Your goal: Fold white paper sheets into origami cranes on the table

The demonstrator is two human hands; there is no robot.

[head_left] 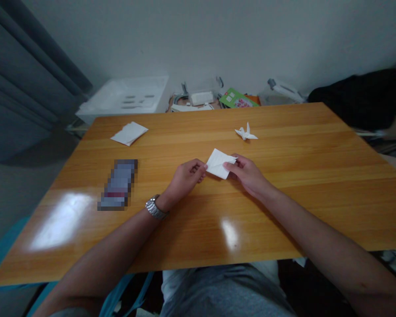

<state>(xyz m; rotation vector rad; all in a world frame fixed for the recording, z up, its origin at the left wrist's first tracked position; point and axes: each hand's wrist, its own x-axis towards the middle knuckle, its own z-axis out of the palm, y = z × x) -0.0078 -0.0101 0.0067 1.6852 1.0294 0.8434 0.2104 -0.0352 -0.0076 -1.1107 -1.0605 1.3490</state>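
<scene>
A small folded sheet of white paper [219, 162] is held between my two hands, above the middle of the wooden table. My left hand [187, 175] pinches its left corner between thumb and fingers. On the right side, my right hand [246, 172] grips it with the thumb on top and the fingers behind, where they are partly hidden. A crease runs across the paper's face. Beyond my right hand, a white paper crane [246, 132] stands on the table.
The wooden table [198, 233] bears a stack of white paper [130, 133] at the far left and a blurred-out phone [119, 185] nearer me. Behind its back edge are a white plastic tray [125, 94], a green packet [236, 99] and a black cloth [359, 99].
</scene>
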